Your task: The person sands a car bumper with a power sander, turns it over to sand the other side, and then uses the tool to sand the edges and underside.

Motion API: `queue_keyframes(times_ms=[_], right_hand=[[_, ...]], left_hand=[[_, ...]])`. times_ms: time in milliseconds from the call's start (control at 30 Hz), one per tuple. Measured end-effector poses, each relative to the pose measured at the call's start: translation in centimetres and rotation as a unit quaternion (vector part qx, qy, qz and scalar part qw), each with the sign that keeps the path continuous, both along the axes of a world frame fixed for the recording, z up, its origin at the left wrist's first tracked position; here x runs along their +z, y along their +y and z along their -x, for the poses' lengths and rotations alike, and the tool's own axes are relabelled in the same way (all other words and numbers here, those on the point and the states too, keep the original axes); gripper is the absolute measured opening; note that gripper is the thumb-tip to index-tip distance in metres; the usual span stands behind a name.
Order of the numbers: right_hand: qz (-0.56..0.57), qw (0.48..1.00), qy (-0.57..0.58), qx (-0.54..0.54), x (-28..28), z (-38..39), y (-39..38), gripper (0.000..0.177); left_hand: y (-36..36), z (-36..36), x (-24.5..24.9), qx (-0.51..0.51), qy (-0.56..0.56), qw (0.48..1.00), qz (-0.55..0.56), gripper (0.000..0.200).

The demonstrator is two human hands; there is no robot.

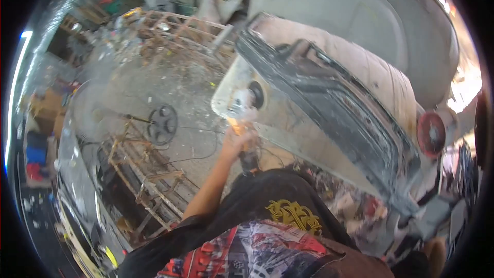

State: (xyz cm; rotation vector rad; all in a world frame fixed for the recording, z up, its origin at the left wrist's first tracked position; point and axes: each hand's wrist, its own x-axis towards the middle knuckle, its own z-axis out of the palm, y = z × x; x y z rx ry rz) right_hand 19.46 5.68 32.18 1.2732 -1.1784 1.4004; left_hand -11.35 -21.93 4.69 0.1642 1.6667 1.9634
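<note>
My left hand [240,141] is wrapped round the orange and dark body of an angle grinder [242,110]. The grinder's round black disc [256,94] lies against the pale face of a large moulded panel [293,116], near its rounded left corner. Along the panel's upper side runs a thick black-and-grey ridged rim [329,92]. The grinder's head is blurred. My right hand does not show.
Rusty metal frames [149,185] stand left of my arm, with more at the back. A black spoked wheel [163,123] and a dark cable lie on the dusty floor. Large grey rounded shells [329,15] are behind the panel. A red round part [431,133] sits at right.
</note>
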Motion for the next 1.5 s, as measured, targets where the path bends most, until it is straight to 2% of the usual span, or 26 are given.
queue_keyframes(times_ms=[100, 233, 367, 400, 467, 500, 533, 567, 600, 633, 667, 700, 767, 800, 867, 900, 967, 1100, 1233, 1300, 1333, 1400, 1500], right_hand=[[-0.017, 0.999, -0.017, -0.048, 0.8, -1.4, -3.1, 0.026], [-0.033, 0.996, -0.016, -0.079, 2.4, -3.1, -5.9, 0.025], [-0.008, 0.999, -0.028, -0.041, 1.4, -3.5, -4.9, 0.024], [0.007, 0.998, -0.053, -0.016, 0.1, -3.6, -4.1, 0.024], [0.088, 0.978, -0.187, 0.031, -5.3, -3.5, -2.4, 0.023], [0.159, 0.942, -0.294, 0.005, -9.0, -2.5, -2.0, 0.023], [0.236, 0.872, -0.425, -0.057, -13.1, -0.4, -2.4, 0.023], [0.264, 0.771, -0.567, -0.119, -15.8, 3.6, -3.5, 0.023], [0.217, 0.690, -0.676, -0.140, -17.1, 7.5, -4.7, 0.023], [0.143, 0.637, -0.744, -0.145, -16.6, 12.1, -5.7, 0.030], [0.087, 0.650, -0.748, -0.102, -19.8, 15.1, -6.0, 0.039], [-0.004, 0.691, -0.708, -0.148, -24.0, 16.9, -6.9, 0.051], [-0.035, 0.623, -0.772, -0.117, -25.0, 20.1, -9.5, 0.079], [-0.030, 0.622, -0.773, -0.123, -24.5, 21.3, -10.2, 0.079], [0.012, 0.624, -0.781, 0.005, -23.0, 23.3, -11.1, 0.113], [0.016, 0.624, -0.782, 0.001, -24.1, 24.2, -11.6, 0.113], [0.015, 0.680, -0.718, -0.148, -27.6, 25.3, -12.4, 0.124], [0.078, 0.713, -0.680, -0.153, -29.4, 25.4, -10.7, 0.125], [0.073, 0.690, -0.716, -0.077, -27.8, 24.0, -6.7, 0.122], [0.084, 0.684, -0.723, -0.056, -28.1, 23.6, -4.8, 0.122], [0.093, 0.706, -0.701, -0.043, -28.4, 23.6, -4.1, 0.125], [0.103, 0.728, -0.677, -0.019, -29.3, 23.2, -2.7, 0.128], [-0.031, 0.641, -0.767, -0.023, -25.3, 22.0, 1.7, 0.105]], left_hand=[[-2.3, 3.7, -1.0, -0.024, 0.032, 0.999, 0.006, 0.024], [-3.8, 6.5, -0.6, -0.057, 0.004, 0.998, 0.035, 0.023], [-3.8, 7.4, -0.3, -0.075, 0.010, 0.996, 0.039, 0.024], [-3.5, 7.6, -0.4, -0.073, 0.025, 0.996, 0.037, 0.024], [-2.6, 7.6, 0.2, -0.073, 0.030, 0.996, 0.036, 0.025], [-2.3, 7.7, 0.3, -0.080, 0.038, 0.995, 0.043, 0.026], [-2.1, 7.7, 0.4, -0.088, 0.046, 0.994, 0.052, 0.028], [-1.7, 7.8, 0.4, -0.094, 0.042, 0.993, 0.053, 0.028], [-1.2, 8.0, 0.4, -0.101, 0.041, 0.993, 0.046, 0.029], [-0.7, 8.1, 0.4, -0.109, 0.040, 0.992, 0.039, 0.030], [-0.1, 8.2, 0.7, -0.118, 0.039, 0.991, 0.040, 0.030], [0.7, 8.4, 1.1, -0.121, 0.030, 0.992, 0.026, 0.031], [2.2, 8.4, 1.7, -0.119, 0.016, 0.993, -0.003, 0.033], [3.0, 8.5, 2.1, -0.127, 0.015, 0.992, -0.004, 0.033], [4.5, 8.6, 2.7, -0.109, 0.018, 0.993, -0.029, 0.036], [5.1, 9.0, 2.2, -0.110, 0.029, 0.993, -0.023, 0.038], [6.4, 8.9, 2.6, -0.119, 0.026, 0.992, -0.026, 0.039], [9.6, 7.2, 4.1, -0.099, 0.052, 0.993, -0.039, 0.040], [13.1, 5.5, 6.0, -0.085, 0.041, 0.995, -0.040, 0.038], [14.3, 5.7, 5.1, -0.089, 0.059, 0.994, -0.009, 0.043], [15.1, 5.4, 5.2, -0.091, 0.072, 0.993, 0.018, 0.048], [16.6, 4.7, 5.5, -0.078, 0.086, 0.992, 0.046, 0.047], [18.4, 4.3, 4.4, -0.045, 0.143, 0.984, 0.097, 0.040]])
